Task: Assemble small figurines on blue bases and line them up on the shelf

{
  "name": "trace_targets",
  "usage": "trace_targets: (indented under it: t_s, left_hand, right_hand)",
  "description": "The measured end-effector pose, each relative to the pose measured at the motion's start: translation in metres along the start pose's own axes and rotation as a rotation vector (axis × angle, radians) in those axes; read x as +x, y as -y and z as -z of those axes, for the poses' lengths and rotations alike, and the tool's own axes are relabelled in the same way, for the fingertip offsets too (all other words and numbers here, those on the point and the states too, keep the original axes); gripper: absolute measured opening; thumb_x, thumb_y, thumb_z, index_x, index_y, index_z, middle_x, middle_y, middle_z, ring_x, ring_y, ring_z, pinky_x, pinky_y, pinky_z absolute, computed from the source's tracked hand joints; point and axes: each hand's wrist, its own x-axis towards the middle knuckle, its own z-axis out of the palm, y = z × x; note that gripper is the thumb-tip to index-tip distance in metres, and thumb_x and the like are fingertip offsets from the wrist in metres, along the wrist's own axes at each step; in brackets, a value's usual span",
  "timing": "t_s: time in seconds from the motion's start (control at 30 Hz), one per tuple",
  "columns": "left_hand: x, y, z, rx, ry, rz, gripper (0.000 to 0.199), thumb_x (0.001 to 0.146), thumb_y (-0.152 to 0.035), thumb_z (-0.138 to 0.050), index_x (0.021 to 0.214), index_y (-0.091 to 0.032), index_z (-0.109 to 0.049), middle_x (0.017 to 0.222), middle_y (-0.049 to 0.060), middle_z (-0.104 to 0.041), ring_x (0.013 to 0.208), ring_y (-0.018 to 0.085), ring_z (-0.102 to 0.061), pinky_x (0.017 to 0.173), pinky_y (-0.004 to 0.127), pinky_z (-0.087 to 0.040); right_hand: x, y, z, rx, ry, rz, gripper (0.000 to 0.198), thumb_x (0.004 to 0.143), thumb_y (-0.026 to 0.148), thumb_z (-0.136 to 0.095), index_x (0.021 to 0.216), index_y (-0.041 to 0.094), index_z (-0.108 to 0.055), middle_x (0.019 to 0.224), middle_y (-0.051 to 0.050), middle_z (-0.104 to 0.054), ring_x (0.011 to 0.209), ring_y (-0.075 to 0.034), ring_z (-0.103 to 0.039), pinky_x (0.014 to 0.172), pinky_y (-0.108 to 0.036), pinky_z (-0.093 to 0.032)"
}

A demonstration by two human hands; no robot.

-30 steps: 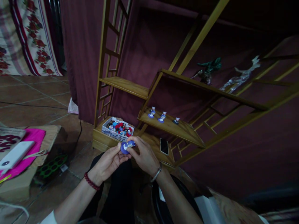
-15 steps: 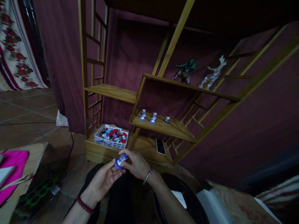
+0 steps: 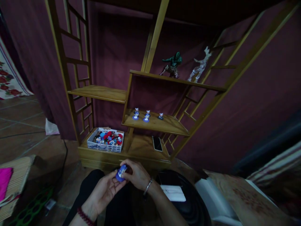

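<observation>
head view: right hand (image 3: 136, 175) partly hides purple figurine (image 3: 120, 173), details unclear.

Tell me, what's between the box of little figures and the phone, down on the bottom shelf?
In the head view, a wooden upright stands between the box of little figures and the phone.

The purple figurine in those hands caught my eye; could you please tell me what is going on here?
A person's right hand grips the upper part of a purple figurine, while the left hand holds it near its base. More small figurines stand on a raised shelf ahead. Below, an open box of colourful trinkets sits to the left, and a phone lies to the right.
</observation>
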Motion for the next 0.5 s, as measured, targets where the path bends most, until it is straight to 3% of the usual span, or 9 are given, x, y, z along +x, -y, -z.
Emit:
trace_targets:
  t_s: [0.5]
  left_hand:
    - [0.001, 0.023, -0.01, 0.038, -0.085, 0.061, 0.01, 0.078, -0.005, -0.046, 0.08, -0.008, -0.056, 0.075, 0.011, -0.067, 0.067, 0.018, -0.065, 0.076, 0.036, -0.052]
  right_hand:
    - [-0.035, -0.015, -0.014, 0.123, -0.119, -0.012, 0.032, 0.07, 0.013, -0.056, 0.099, 0.025, -0.06, 0.085, 0.002, -0.061, 0.076, -0.013, -0.056, 0.07, -0.022, -0.043]
